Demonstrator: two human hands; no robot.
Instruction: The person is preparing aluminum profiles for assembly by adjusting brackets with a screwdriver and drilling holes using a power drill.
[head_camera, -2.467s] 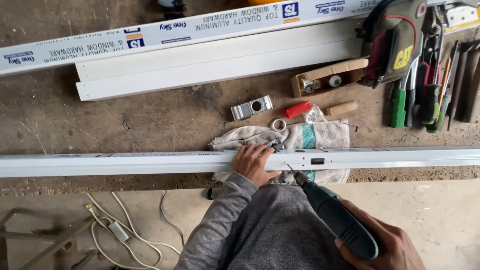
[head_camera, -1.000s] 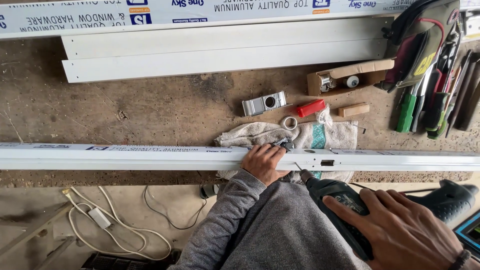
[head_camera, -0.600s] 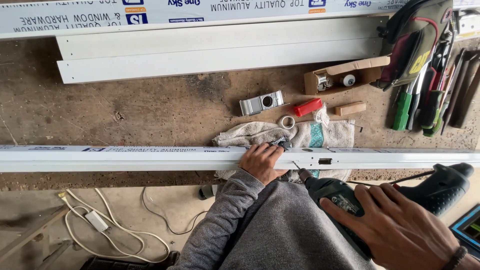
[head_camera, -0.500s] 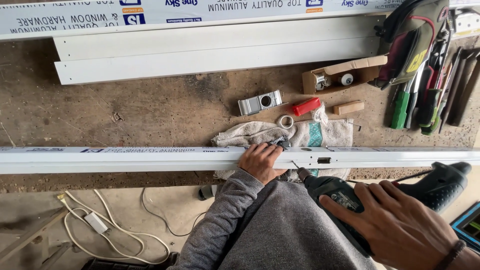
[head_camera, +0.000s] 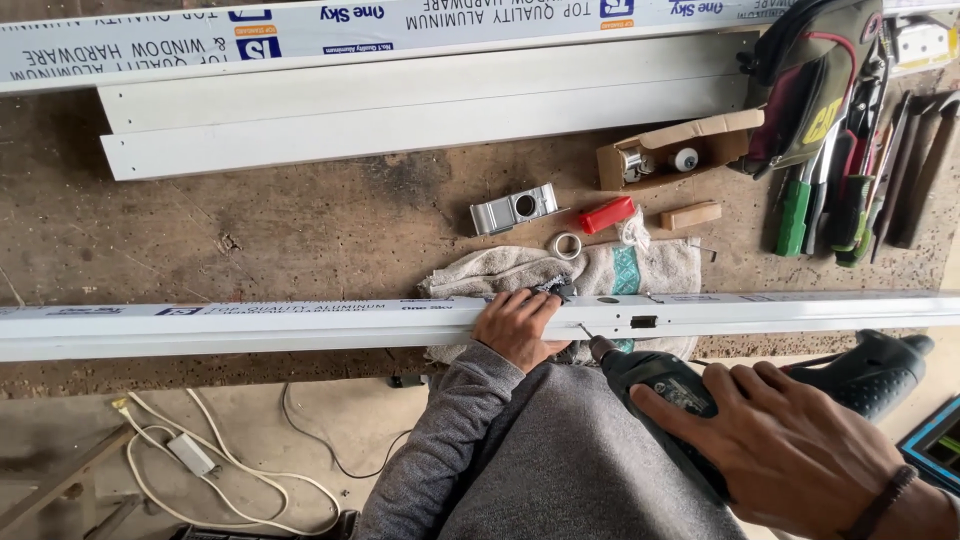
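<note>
My left hand (head_camera: 515, 325) presses flat on the white aluminium rail (head_camera: 250, 325) lying across the bench's near edge; my right hand (head_camera: 790, 445) grips the drill (head_camera: 660, 385), bit touching the rail

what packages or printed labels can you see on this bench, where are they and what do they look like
Long wrapped profile: along the bench's far edge, white film with blue and orange print.
White aluminium profile: near edge under the left hand, with a thin printed strip.
Cardboard box: upper right, small, brown, open, hardware inside.
</note>
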